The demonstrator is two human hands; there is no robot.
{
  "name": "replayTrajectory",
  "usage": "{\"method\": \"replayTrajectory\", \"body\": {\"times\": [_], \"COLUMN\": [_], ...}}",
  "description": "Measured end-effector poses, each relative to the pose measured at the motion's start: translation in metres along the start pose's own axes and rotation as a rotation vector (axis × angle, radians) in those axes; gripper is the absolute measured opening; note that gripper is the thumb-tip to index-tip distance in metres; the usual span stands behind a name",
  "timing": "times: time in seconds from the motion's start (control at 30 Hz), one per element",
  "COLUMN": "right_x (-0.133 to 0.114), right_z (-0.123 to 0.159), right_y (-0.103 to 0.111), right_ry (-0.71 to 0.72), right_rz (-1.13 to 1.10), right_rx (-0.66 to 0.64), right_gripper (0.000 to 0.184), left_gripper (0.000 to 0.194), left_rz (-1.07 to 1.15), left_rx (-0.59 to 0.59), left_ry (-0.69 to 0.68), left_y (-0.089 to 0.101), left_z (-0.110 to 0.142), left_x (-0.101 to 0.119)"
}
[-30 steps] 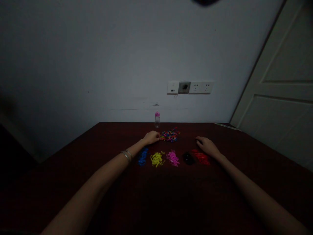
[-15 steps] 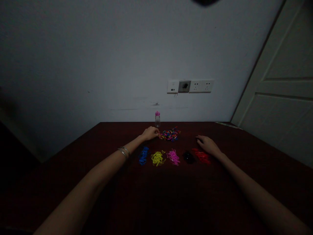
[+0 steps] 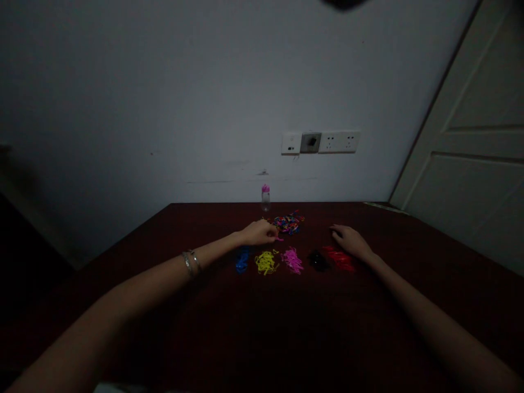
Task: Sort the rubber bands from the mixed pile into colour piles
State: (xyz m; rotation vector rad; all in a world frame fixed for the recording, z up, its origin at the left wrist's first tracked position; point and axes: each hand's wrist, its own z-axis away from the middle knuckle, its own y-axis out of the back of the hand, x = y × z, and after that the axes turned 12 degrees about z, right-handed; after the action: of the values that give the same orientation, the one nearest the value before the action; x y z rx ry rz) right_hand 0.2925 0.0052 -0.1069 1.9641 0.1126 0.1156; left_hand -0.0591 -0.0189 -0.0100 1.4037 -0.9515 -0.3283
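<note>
My left hand [image 3: 262,233] is closed in a pinch on a pink rubber band [image 3: 279,239], whose end sticks out past the fingertips. Just beyond it lies a mixed pile of coloured rubber bands [image 3: 289,222]. Nearer to me, single-colour piles form a row: blue bands [image 3: 242,261], yellow bands [image 3: 266,262], pink bands [image 3: 292,261], black bands [image 3: 318,261] and red bands [image 3: 339,258]. My right hand [image 3: 350,242] rests on the table beside the red pile, fingers loosely apart and holding nothing.
A small clear bottle with a pink top [image 3: 266,198] stands behind the mixed pile, close to the wall. The dark red table [image 3: 262,316] meets the wall, which carries a row of sockets [image 3: 320,143]. A pale door [image 3: 470,142] is at the right.
My left hand has moved right and toward me from the mixed pile's left edge, with the pink rubber band now showing at its fingertips. My right hand stays in place.
</note>
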Motion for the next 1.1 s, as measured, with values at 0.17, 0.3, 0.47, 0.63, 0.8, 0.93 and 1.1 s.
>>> {"method": "replayTrajectory", "body": {"times": [0.17,0.3,0.47,0.63,0.8,0.93,1.1], "right_x": [0.0,-0.001,0.001,0.002,0.001,0.001,0.003], "right_z": [0.002,0.003,0.002,0.002,0.002,0.001,0.001], "right_y": [0.002,0.003,0.001,-0.001,0.001,0.0,-0.001], "right_ry": [-0.002,0.0,-0.008,-0.019,-0.002,-0.003,-0.013], "right_rz": [-0.01,-0.019,-0.027,-0.039,-0.024,-0.027,-0.012], "right_rx": [0.001,0.007,0.004,0.019,0.01,0.007,0.008], "right_gripper": [0.041,0.04,0.041,0.039,0.041,0.041,0.04], "left_gripper": [0.019,0.02,0.022,0.022,0.021,0.021,0.018], "left_rz": [0.076,0.083,0.103,0.155,0.196,0.218,0.244], "left_rx": [-0.053,-0.079,-0.031,0.012,0.02,-0.018,-0.096], "left_ry": [-0.09,-0.124,-0.05,0.045,0.047,0.023,-0.05], "left_y": [-0.013,-0.015,-0.009,-0.004,-0.006,-0.011,-0.02], "left_z": [0.005,0.004,0.002,0.002,0.0,-0.005,-0.014], "left_x": [0.021,0.026,0.01,-0.013,-0.019,-0.014,-0.005]}}
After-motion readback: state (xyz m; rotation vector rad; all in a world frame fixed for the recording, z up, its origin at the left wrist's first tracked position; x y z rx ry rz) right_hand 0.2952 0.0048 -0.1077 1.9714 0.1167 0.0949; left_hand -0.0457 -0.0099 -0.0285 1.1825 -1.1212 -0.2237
